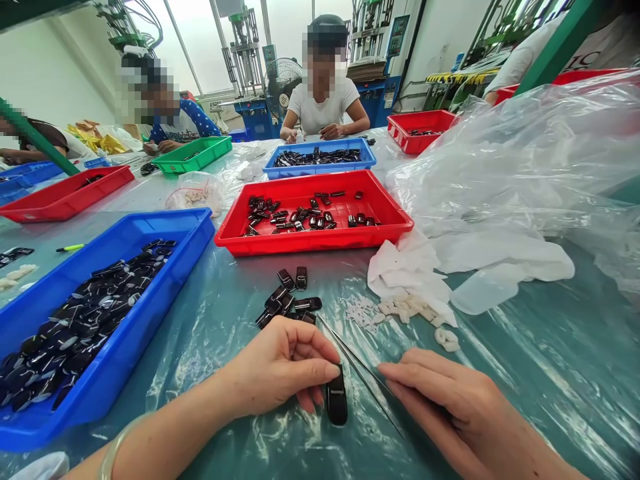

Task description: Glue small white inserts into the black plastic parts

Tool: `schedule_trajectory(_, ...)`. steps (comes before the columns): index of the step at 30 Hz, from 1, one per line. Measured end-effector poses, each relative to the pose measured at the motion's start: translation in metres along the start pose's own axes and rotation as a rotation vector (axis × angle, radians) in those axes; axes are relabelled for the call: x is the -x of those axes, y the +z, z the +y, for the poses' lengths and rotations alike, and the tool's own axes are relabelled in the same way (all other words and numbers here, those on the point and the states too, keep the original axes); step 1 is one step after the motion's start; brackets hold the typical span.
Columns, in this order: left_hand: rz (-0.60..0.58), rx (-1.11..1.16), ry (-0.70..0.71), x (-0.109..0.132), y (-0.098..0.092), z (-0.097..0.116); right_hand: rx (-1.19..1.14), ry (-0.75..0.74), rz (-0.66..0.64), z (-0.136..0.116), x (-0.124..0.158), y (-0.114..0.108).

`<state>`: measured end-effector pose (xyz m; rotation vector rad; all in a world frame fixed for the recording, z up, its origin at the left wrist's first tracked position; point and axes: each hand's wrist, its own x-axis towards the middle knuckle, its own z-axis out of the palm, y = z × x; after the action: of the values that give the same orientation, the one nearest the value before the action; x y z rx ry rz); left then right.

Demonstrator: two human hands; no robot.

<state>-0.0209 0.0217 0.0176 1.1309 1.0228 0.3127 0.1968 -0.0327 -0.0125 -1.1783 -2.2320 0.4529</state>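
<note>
My left hand (285,367) pinches a glossy black plastic part (337,400) between thumb and fingers. The oblong part has small light lettering and sits just above or on the sheeted table. My right hand (445,400) is closed at the fingertips around one arm of metal tweezers (357,363). Their other arm slants down toward the front, and the narrow end points at the loose parts. Several similar black parts (280,300) lie in a small heap beyond my left hand. Small white pieces (363,312) and beige finger cots (407,307) are scattered beyond the tweezers.
A blue tray (187,250) full of black parts stands at left. Straight ahead are a red tray (310,248) and another blue tray (320,172) with parts. Crumpled clear plastic (500,160) and white cloth (410,270) cover the right. Co-workers sit across the table.
</note>
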Motion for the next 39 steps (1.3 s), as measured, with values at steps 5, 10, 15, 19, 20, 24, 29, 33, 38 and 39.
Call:
schedule_trajectory(5, -0.007, 0.008, 0.004, -0.002, 0.0, -0.001, -0.008, -0.009, 0.004, 0.0, -0.001, 0.001)
schedule_trajectory(10, -0.018, 0.006, 0.01, -0.001, 0.0, -0.002, -0.022, 0.015, -0.001, 0.001, 0.002, 0.002)
schedule_trajectory(15, -0.038, 0.024, 0.015, -0.002, -0.001, -0.005, 0.051, 0.052, 0.024, -0.003, 0.005, 0.002)
schedule_trajectory(19, -0.054, 0.029, 0.014, -0.003, 0.0, -0.007, 0.156, 0.052, -0.009, -0.009, 0.004, 0.009)
schedule_trajectory(20, -0.051, 0.03, 0.013, -0.003, 0.001, -0.007, 0.165, 0.045, -0.016, -0.01, 0.004, 0.011)
schedule_trajectory(24, -0.017, 0.052, 0.007, -0.002, 0.004, -0.004, 0.255, 0.024, -0.011, -0.009, 0.006, 0.017)
schedule_trajectory(29, -0.006, 0.098, -0.022, 0.001, 0.007, -0.004, 0.306, 0.071, -0.056, -0.008, 0.012, 0.014)
schedule_trajectory(33, -0.031, 0.1, -0.009, 0.002, 0.006, -0.006, 0.122, 0.163, -0.035, -0.011, 0.009, 0.006)
schedule_trajectory(38, -0.09, 0.15, 0.073, 0.004, 0.006, -0.009, -0.234, 0.43, 0.024, -0.014, 0.001, -0.004)
schedule_trajectory(39, -0.116, 0.173, 0.083, 0.005, 0.006, -0.01, -0.337, 0.477, 0.042, -0.014, 0.0, -0.006)
